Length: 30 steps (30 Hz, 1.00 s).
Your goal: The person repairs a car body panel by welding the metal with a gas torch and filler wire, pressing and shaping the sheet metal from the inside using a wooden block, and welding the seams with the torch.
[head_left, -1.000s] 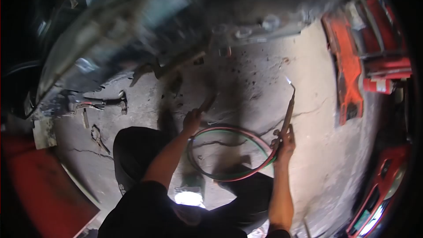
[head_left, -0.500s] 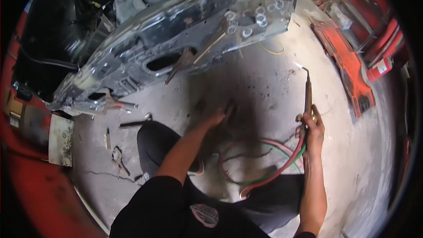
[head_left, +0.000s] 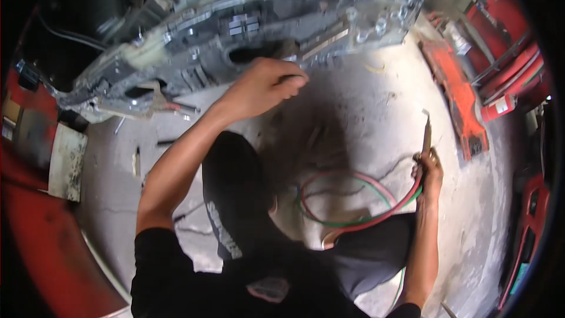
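Observation:
My right hand (head_left: 431, 171) is closed around the handle of a gas welding torch (head_left: 426, 136), which points up and away from me. Its bent tip looks pale, and I cannot tell if a flame burns there. Red and green hoses (head_left: 359, 222) run from the torch and loop over the floor. My left hand (head_left: 273, 85) is raised in front of a bare metal car panel (head_left: 194, 53), fingers curled near a dark oval opening. What sits in those fingers, if anything, is hidden. A metal tool with a flat light strip (head_left: 323, 42) rests against the panel just beyond.
An orange-red metal piece (head_left: 453, 91) and a red cylinder (head_left: 499, 108) lie at the right. Clamp-like tools (head_left: 176, 109) hang at the panel's lower left edge. A worn pale plate (head_left: 67, 162) stands on the left. Cracks run through the concrete floor (head_left: 353, 118).
My left hand has risen from low over the floor to the panel's opening. The torch in my right hand sits slightly lower and farther right in view. My view has shifted.

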Available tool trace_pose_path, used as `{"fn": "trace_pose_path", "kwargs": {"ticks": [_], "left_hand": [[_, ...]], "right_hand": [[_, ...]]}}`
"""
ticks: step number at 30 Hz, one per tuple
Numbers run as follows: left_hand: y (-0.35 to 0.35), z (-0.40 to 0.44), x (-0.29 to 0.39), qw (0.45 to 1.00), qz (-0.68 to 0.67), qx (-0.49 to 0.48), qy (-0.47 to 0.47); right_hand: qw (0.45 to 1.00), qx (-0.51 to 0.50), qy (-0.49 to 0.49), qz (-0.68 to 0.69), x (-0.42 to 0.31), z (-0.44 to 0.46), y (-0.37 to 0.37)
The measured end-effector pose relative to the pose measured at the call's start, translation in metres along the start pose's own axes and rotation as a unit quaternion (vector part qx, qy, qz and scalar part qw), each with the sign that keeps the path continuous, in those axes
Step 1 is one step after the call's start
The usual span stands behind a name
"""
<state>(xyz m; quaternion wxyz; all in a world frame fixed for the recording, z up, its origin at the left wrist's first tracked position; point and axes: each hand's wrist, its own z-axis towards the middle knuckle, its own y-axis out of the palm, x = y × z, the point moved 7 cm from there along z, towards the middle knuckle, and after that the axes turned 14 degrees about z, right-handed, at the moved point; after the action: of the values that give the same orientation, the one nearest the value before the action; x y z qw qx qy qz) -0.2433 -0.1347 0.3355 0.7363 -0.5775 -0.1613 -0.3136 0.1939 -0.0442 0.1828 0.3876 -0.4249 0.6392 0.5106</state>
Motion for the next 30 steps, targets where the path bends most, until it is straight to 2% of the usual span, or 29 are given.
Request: {"fn": "trace_pose_path", "kwargs": {"ticks": [2, 5, 7, 10, 13, 16, 18, 19, 20, 23, 24, 30], "left_hand": [[-0.071, -0.004, 0.033, 0.987, 0.003, 0.158, -0.013], [-0.157, 0.018, 0.049, 0.961, 0.031, 0.273, 0.005], [-0.186, 0.061, 0.039, 0.964, 0.074, 0.257, 0.009], [-0.190, 0.146, -0.012, 0.968, 0.213, 0.127, -0.040], [-0.158, 0.216, -0.074, 0.937, 0.301, -0.118, -0.135], [-0.127, 0.261, -0.143, 0.917, 0.278, -0.250, -0.137], [-0.130, 0.268, -0.187, 0.891, 0.296, -0.314, -0.139], [-0.128, 0.271, -0.183, 0.877, 0.307, -0.343, -0.136], [-0.139, 0.267, -0.187, 0.861, 0.351, -0.314, -0.191], [-0.138, 0.259, -0.176, 0.841, 0.384, -0.339, -0.171], [-0.133, 0.253, -0.167, 0.857, 0.313, -0.349, -0.215], [-0.133, 0.258, -0.190, 0.837, 0.301, -0.396, -0.228]], "right_hand": [[1.000, -0.001, -0.005, -0.007, -0.011, -0.002, 0.011], [1.000, -0.018, -0.011, 0.001, -0.023, 0.000, 0.031], [0.999, -0.024, -0.024, -0.002, -0.025, 0.009, 0.041], [1.000, -0.008, -0.012, 0.005, -0.021, 0.024, 0.053], [1.000, 0.005, 0.006, 0.011, -0.018, 0.036, 0.053], [1.000, 0.012, 0.021, -0.009, -0.019, 0.041, 0.053], [0.999, 0.017, 0.028, -0.021, -0.018, 0.047, 0.046], [0.999, 0.019, 0.034, -0.028, -0.019, 0.049, 0.045], [0.999, 0.020, 0.036, -0.024, -0.014, 0.053, 0.037], [0.998, 0.035, 0.047, -0.018, -0.008, 0.065, 0.031], [0.998, 0.041, 0.047, -0.022, -0.005, 0.069, 0.030], [0.995, 0.058, 0.086, -0.001, 0.001, 0.091, 0.036]]}}
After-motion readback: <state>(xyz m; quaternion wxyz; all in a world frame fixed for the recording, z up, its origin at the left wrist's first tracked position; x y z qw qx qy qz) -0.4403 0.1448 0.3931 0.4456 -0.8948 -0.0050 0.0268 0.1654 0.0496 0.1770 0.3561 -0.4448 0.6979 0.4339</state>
